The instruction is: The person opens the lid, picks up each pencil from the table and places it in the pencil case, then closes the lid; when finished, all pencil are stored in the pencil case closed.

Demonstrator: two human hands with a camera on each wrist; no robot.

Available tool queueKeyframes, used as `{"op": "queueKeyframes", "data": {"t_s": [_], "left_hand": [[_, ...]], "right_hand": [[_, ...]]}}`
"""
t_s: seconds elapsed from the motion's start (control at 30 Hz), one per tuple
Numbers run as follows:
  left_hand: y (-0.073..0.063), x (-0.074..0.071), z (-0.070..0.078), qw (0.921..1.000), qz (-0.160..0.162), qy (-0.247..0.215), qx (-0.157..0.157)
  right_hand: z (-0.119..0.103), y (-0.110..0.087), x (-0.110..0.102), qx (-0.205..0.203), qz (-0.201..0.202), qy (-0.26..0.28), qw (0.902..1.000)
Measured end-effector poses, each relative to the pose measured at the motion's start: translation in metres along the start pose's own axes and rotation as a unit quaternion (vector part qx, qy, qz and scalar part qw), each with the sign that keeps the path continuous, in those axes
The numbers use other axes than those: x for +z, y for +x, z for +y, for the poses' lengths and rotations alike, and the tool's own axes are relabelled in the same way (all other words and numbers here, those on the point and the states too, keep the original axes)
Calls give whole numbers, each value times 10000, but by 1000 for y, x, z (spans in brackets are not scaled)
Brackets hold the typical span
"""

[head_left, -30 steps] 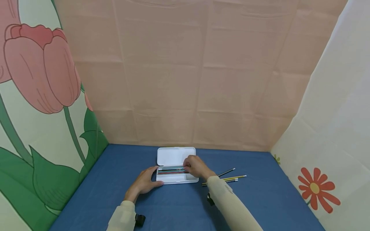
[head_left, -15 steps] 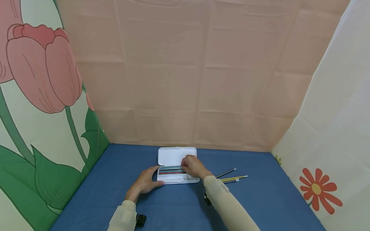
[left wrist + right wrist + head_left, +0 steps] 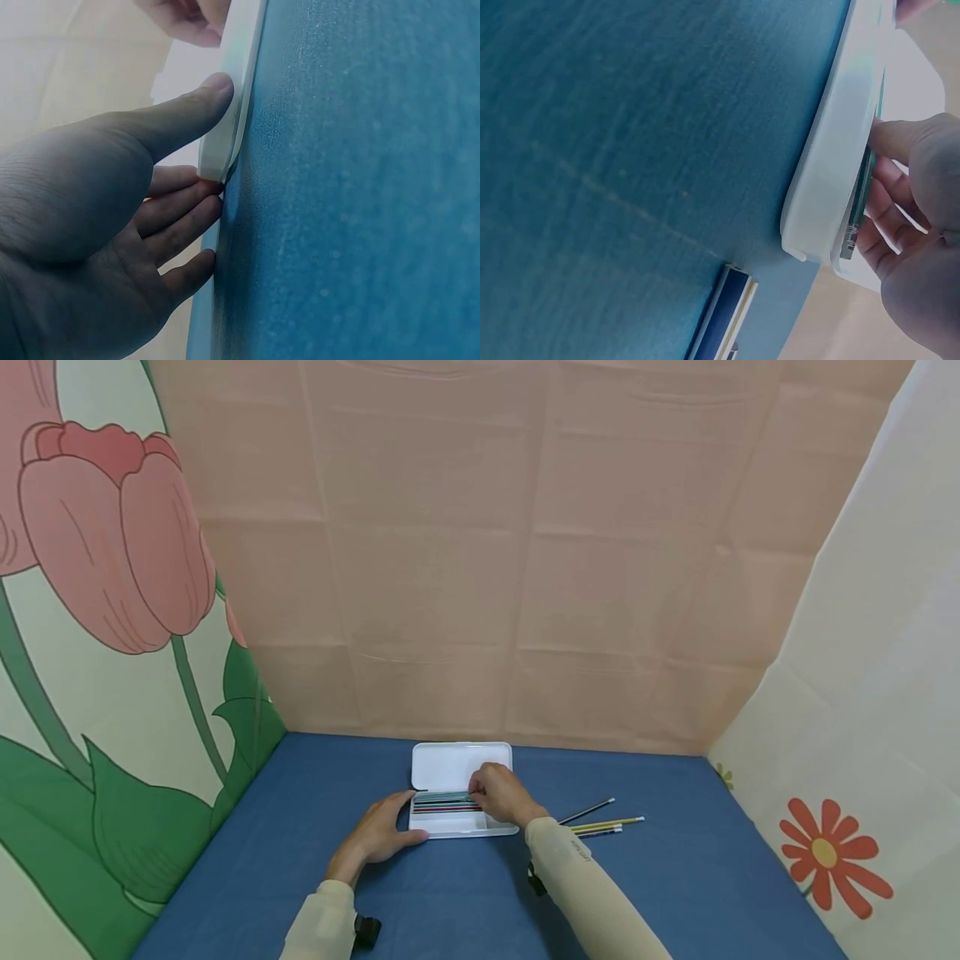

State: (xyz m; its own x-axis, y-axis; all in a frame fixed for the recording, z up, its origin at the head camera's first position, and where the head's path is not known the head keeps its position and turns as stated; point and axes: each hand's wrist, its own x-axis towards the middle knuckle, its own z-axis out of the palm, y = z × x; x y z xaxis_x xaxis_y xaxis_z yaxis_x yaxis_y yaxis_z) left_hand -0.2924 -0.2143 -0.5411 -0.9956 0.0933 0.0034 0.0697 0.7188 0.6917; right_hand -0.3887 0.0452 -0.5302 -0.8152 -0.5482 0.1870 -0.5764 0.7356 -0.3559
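Observation:
An open white pencil case [image 3: 499, 829] lies on the blue table, its lid [image 3: 444, 765] tipped back. Several pencils [image 3: 442, 804], among them green, dark and red ones, lie side by side inside it. My left hand [image 3: 377, 832] holds the case at its left end; in the left wrist view the thumb [image 3: 196, 111] is on the front wall and the fingers are round the end. Over the right part of the case, my right hand [image 3: 504, 792] pinches a green pencil [image 3: 861, 191] near its metal ferrule end. The hand hides part of the case's inside.
To the right of the case, partly behind the right sleeve [image 3: 581, 877], lie loose pencils: a dark one [image 3: 588, 811], a yellow one [image 3: 618, 821] and another with a white end [image 3: 603, 831]. A tan backdrop [image 3: 480, 568] rises behind the table, with flowered cloths at both sides.
My right hand has shifted slightly left along the case, still at the pencil, and has hardly moved in the last half second. The left hand stays at the case's left end.

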Motion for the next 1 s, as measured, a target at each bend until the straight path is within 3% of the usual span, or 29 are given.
{"op": "queueKeyframes", "data": {"t_s": [0.53, 1.0], "left_hand": [[1, 1, 0, 10000, 6, 47, 23], [0, 1, 1, 9999, 20, 87, 73]], "right_hand": [[8, -9, -5, -208, 172, 188, 9995], [16, -32, -19, -115, -125, 703, 9974]]}}
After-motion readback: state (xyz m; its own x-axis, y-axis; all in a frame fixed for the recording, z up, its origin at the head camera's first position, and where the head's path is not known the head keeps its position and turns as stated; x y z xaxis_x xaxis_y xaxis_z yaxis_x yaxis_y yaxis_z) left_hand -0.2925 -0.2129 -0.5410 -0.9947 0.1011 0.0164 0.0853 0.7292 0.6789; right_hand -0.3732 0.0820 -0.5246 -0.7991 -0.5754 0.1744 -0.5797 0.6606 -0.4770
